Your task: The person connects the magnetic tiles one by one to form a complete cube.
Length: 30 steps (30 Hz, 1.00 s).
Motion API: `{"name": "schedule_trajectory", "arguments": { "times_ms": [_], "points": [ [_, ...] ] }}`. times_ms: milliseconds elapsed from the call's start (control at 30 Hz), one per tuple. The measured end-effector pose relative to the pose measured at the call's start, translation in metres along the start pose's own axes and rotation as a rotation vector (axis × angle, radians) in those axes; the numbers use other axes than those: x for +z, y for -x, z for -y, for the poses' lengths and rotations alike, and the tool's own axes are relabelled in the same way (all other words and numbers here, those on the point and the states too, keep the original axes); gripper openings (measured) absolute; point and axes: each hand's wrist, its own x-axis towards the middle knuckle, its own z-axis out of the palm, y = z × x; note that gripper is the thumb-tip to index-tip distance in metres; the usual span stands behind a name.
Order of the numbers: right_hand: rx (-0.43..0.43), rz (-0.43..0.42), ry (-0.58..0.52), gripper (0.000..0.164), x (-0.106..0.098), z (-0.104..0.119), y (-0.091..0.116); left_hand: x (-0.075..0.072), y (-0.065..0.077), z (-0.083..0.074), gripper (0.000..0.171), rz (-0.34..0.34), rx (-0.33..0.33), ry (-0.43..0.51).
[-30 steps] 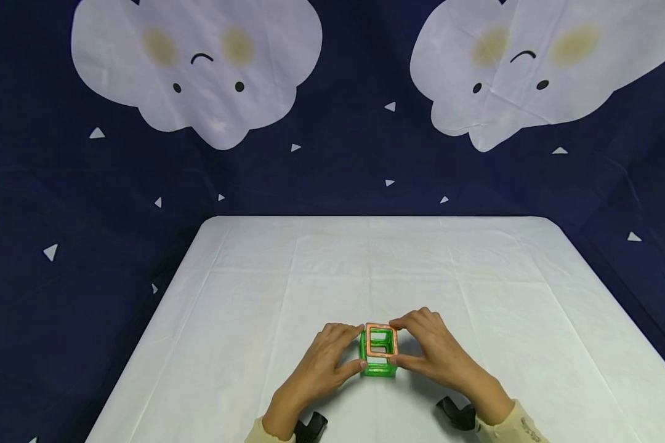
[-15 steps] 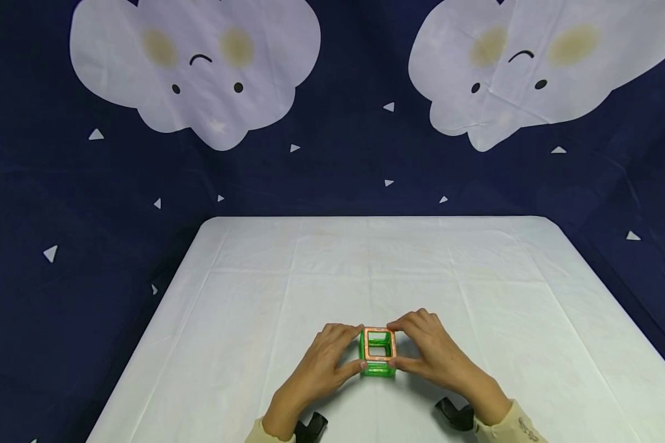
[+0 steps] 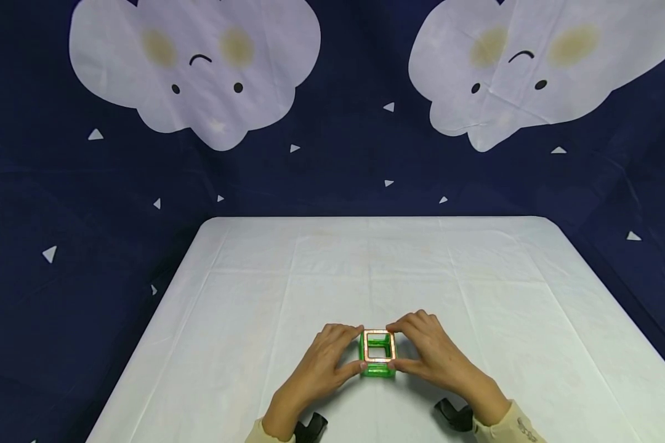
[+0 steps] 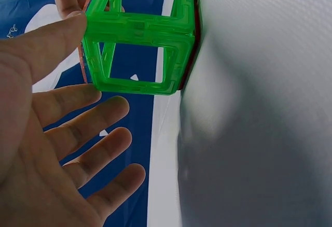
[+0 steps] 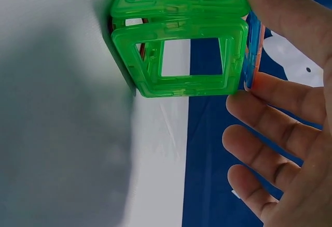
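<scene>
A hollow cube of green magnetic tiles point(image 4: 140, 27) stands on the white table in front of me. An orange square magnetic tile point(image 3: 393, 346) lies flat over its top, seen edge-on in the right wrist view. My left hand point(image 3: 326, 357) holds the cube's left side, thumb on the near upper corner and index finger on the far one; its other fingers spread loosely apart. From the right, my right hand point(image 3: 435, 347) pinches the orange tile between thumb and index finger. A thin dark red edge shows under the cube point(image 5: 179, 86) against the table.
The white cloth-covered table point(image 3: 332, 258) has a far edge against a navy backdrop point(image 3: 354, 178) with printed clouds and small triangles. Black wrist straps point(image 3: 312, 427) show below the hands, by the pale sleeves.
The orange tile has come down and slightly left, from tilted and offset to level with the cube's top. My right hand moved slightly with it; my left hand has stayed put.
</scene>
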Motion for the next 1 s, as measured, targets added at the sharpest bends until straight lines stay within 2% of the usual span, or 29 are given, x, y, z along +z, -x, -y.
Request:
{"name": "schedule_trajectory", "arguments": {
  "times_ms": [200, 433, 667, 800, 1000],
  "points": [
    [0.027, 0.017, -0.004, 0.056, 0.000, 0.000, 0.000, 0.001, -0.001, 0.001, 0.060, 0.013, -0.006, 0.009],
    [0.027, -0.002, 0.027, 0.057, -0.002, 0.001, 0.002, 0.001, 0.000, 0.003, 0.060, 0.008, 0.007, -0.004],
    [0.101, -0.027, 0.026, 0.051, -0.008, 0.003, 0.003, -0.002, 0.001, 0.005, 0.060, 0.015, -0.002, -0.015],
    [0.146, -0.080, 0.040, 0.045, -0.011, 0.004, 0.005, -0.005, 0.002, 0.006, 0.059, -0.004, -0.017, -0.012],
    [0.235, -0.219, 0.060, 0.038, -0.011, 0.005, 0.006, -0.016, 0.003, 0.007, 0.056, -0.096, -0.066, -0.055]
  ]
}}
